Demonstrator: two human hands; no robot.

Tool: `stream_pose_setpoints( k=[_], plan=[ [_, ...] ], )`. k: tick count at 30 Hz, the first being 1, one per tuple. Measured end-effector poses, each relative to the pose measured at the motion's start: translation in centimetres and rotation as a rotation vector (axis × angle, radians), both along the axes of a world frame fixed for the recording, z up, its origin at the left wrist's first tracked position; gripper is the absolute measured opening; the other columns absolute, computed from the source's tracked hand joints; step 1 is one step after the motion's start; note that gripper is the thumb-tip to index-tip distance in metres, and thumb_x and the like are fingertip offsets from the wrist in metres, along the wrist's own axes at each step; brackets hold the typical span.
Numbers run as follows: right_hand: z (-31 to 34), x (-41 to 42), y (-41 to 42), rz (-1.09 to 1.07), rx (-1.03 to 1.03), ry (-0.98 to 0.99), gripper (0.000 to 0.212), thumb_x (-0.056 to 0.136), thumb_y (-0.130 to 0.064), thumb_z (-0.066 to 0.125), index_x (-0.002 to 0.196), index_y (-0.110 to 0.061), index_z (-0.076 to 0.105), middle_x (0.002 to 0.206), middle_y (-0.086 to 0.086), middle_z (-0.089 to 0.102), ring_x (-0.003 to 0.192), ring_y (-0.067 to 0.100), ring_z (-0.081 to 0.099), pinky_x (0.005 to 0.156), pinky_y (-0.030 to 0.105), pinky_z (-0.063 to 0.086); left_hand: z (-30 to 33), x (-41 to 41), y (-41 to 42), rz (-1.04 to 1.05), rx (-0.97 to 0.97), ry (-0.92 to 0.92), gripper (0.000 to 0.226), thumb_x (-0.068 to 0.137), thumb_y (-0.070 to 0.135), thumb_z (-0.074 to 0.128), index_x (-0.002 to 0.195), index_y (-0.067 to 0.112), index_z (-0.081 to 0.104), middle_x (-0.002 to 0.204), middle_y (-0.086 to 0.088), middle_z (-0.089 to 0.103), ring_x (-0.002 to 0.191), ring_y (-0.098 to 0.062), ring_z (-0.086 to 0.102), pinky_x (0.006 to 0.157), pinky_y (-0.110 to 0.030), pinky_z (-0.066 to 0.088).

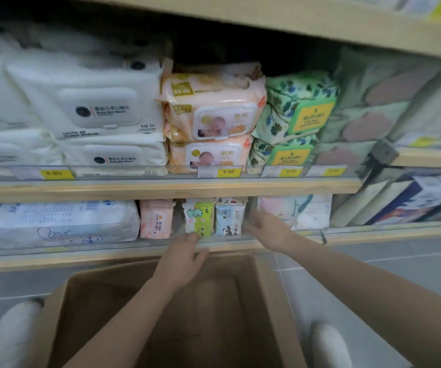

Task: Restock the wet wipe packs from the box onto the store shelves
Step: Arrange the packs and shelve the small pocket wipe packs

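Store aisle, wooden shelves [161,188] stuffed with wipes, and you're working the lower shelf [108,257].

Your left hand [184,257] has its fingers loosely curled on the shelf lip right under the green pack [199,217]; it touches the pack's bottom edge but I can't tell if it's actually gripping. Your right hand [267,231] sits just beside the blue panda pack [229,219], fingers blurred, looks relaxed, holding nothing I can see. Left of your fingers there's a pink pack [156,218]. Below your wrists the cardboard box [272,301] looks empty, so I'd guess restocking is basically done, just straightening left.
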State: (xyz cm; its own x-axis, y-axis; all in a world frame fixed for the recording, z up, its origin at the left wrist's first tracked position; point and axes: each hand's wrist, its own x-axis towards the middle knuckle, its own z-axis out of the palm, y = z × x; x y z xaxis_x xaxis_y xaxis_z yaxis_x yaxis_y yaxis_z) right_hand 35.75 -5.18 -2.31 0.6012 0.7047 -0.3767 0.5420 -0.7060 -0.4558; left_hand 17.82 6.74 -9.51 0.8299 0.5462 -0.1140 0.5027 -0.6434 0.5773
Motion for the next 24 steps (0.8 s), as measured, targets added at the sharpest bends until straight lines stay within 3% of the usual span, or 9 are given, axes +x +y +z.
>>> stream_pose_setpoints(
  k=[7, 10, 12, 15, 18, 20, 24],
  plan=[
    [0.1, -0.3, -3.8, -0.108, 0.061, 0.151, 0.047, 0.096, -0.026, 0.051, 0.138, -0.008, 0.041, 0.137, 0.012, 0.050, 0.123, 0.024, 0.050, 0.100, 0.028, 0.037, 0.8, 4.0, -1.7, 0.046, -0.292, -0.069, 0.050, 0.095, 0.028, 0.049, 0.140, 0.011, 0.036, 0.141, -0.006, 0.043, 0.129, -0.019, 0.041, 0.106, -0.029, 0.031],
    [-1.8, 0.0, -3.0, -0.134, 0.117, 0.169, 0.043, 0.096, -0.022, 0.049, 0.136, -0.006, 0.043, 0.136, 0.012, 0.051, 0.124, 0.025, 0.050, 0.100, 0.030, 0.036, -1.0, 6.0, -1.7, 0.066, -0.368, -0.034, 0.058, 0.093, 0.030, 0.052, 0.144, 0.012, 0.031, 0.147, -0.006, 0.038, 0.134, -0.020, 0.037, 0.112, -0.038, 0.030],
    [-3.6, 0.4, -1.7, -0.116, 0.181, 0.178, 0.038, 0.096, -0.019, 0.050, 0.131, -0.005, 0.047, 0.131, 0.012, 0.055, 0.121, 0.026, 0.051, 0.093, 0.027, 0.039, -2.4, 7.4, -1.6, 0.079, -0.374, -0.009, 0.057, 0.092, 0.028, 0.055, 0.141, 0.011, 0.033, 0.141, -0.003, 0.042, 0.129, -0.020, 0.040, 0.109, -0.037, 0.034],
    [-6.5, 0.9, 0.7, -0.103, 0.263, 0.171, 0.038, 0.094, -0.014, 0.052, 0.130, -0.008, 0.046, 0.126, 0.009, 0.057, 0.118, 0.024, 0.052, 0.071, 0.015, 0.030, -4.3, 9.6, -1.2, 0.129, -0.376, -0.041, 0.059, 0.086, 0.021, 0.062, 0.137, 0.012, 0.034, 0.135, -0.004, 0.047, 0.122, -0.022, 0.047, 0.102, -0.038, 0.040],
    [-9.1, 1.3, 2.8, -0.177, 0.306, 0.164, 0.045, 0.091, -0.011, 0.054, 0.132, -0.004, 0.038, 0.129, 0.011, 0.055, 0.119, 0.026, 0.052, 0.065, 0.014, 0.027, -5.4, 11.0, -1.0, 0.264, -0.454, -0.134, 0.057, 0.084, 0.011, 0.060, 0.135, 0.014, 0.035, 0.124, 0.001, 0.053, 0.110, -0.017, 0.053, 0.088, -0.026, 0.041],
    [-10.3, 1.8, 3.8, -0.257, 0.328, 0.183, 0.046, 0.091, -0.010, 0.055, 0.132, -0.003, 0.036, 0.117, 0.009, 0.057, 0.109, 0.022, 0.054, 0.058, 0.014, 0.029, -5.3, 11.8, -0.9, 0.353, -0.506, -0.169, 0.049, 0.084, 0.008, 0.059, 0.129, 0.015, 0.040, 0.112, 0.005, 0.055, 0.100, -0.012, 0.053, 0.082, -0.024, 0.040],
    [-12.1, 3.0, 5.5, -0.382, 0.378, 0.253, 0.047, 0.087, -0.006, 0.055, 0.130, -0.010, 0.038, 0.098, -0.004, 0.052, 0.086, 0.012, 0.050, 0.045, 0.008, 0.035, -6.2, 13.1, -0.8, 0.431, -0.550, -0.251, 0.044, 0.078, 0.006, 0.059, 0.120, 0.015, 0.051, 0.109, -0.001, 0.065, 0.098, -0.017, 0.062, 0.085, -0.031, 0.050]
  ],
)
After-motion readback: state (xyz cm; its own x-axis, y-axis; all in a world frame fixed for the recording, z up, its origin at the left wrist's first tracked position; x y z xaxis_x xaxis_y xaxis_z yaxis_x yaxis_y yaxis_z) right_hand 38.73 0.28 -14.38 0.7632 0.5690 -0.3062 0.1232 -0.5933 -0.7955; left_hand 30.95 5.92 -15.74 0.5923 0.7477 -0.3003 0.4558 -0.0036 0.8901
